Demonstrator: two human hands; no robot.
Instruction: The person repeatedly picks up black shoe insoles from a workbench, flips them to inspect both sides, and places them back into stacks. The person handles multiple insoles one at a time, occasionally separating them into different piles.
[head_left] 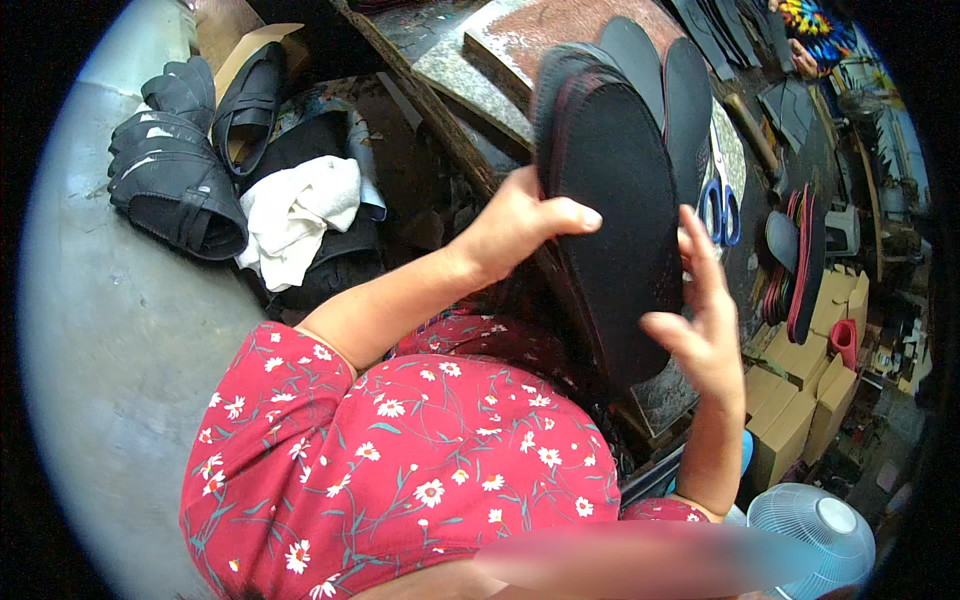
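A thick stack of black shoe insoles [620,210] is held upright in front of me, its edges blurred by motion. My left hand [525,225] grips its left side, thumb lying across the front insole and the other fingers hidden behind. At the right edge of the stack, my right hand [708,325] is open, with thumb and fingers spread; whether the fingertips touch the insoles I cannot tell. Beyond the stack, more dark insoles [687,110] lie on the bench. Blue-handled scissors [720,205] rest to the right of them.
Black strapped shoes [175,180] and a white cloth [300,210] are at the left. A wooden-handled tool [752,132] and more insoles [805,260] lie to the right, above cardboard boxes [780,425]. A fan [800,530] stands lower right; another person's hand [803,58] shows far right.
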